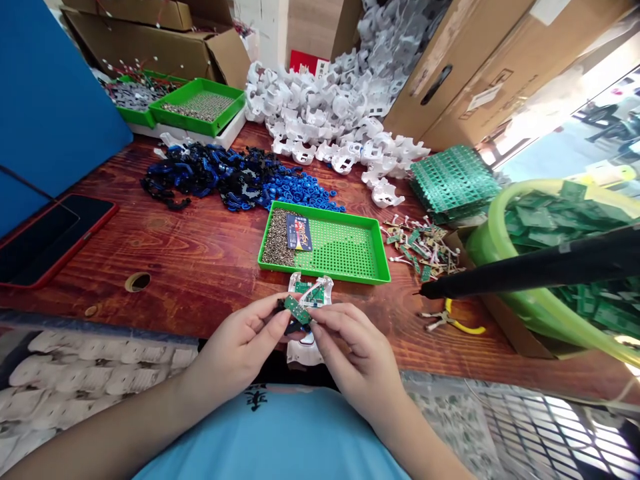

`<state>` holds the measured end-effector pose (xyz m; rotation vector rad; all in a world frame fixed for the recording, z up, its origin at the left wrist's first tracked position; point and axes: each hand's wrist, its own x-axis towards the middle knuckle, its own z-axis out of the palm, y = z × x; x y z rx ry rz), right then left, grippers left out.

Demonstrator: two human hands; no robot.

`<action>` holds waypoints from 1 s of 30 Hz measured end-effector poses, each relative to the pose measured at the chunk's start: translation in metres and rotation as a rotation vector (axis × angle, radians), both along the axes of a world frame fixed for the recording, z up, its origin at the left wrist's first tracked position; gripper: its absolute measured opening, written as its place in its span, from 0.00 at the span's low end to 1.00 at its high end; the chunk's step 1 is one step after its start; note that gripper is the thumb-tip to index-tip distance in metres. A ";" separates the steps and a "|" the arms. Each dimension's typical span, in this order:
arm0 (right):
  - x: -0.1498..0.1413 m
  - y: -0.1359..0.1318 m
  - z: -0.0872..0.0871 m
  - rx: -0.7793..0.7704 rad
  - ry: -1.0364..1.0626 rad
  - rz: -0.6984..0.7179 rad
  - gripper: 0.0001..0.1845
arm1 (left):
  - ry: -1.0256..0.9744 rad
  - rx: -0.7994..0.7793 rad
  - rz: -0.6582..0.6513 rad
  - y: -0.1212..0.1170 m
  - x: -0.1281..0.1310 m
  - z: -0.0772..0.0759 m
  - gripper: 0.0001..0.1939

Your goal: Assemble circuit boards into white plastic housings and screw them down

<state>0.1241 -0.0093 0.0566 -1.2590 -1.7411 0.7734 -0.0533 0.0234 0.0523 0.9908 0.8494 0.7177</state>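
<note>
Between my two hands at the table's front edge is a small green circuit board (298,310). My left hand (255,330) pinches its left end together with a black plastic part (282,305). The fingertips of my right hand (353,340) close on the board's right end. Right behind and below lies a white plastic housing (305,353) with a larger green circuit board (314,293) in its upper half. White wires (313,291) run across that larger board. My fingers hide part of the housing's middle.
A green tray (345,250) with screws (278,240) and a card (299,232) stands just beyond. Blue and black parts (220,173) and white housings (320,120) are heaped behind. At right are wired boards (423,247), yellow-handled pliers (457,321), a black electric screwdriver (530,270) and a tub (493,230).
</note>
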 end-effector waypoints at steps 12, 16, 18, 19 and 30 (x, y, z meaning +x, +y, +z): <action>-0.014 -0.003 -0.006 0.300 -0.337 -0.160 0.16 | -0.114 -0.141 0.117 -0.002 0.008 -0.003 0.13; -0.017 -0.003 -0.006 0.349 -0.381 -0.196 0.17 | -0.138 -0.148 0.143 -0.004 0.010 0.001 0.13; -0.018 -0.003 -0.006 0.359 -0.384 -0.205 0.17 | -0.142 -0.148 0.147 -0.004 0.011 0.001 0.13; -0.019 -0.003 -0.006 0.363 -0.379 -0.210 0.17 | -0.137 -0.143 0.147 -0.003 0.011 0.001 0.13; -0.013 -0.002 -0.005 0.283 -0.221 -0.127 0.17 | 0.075 0.086 0.160 -0.006 0.009 0.007 0.16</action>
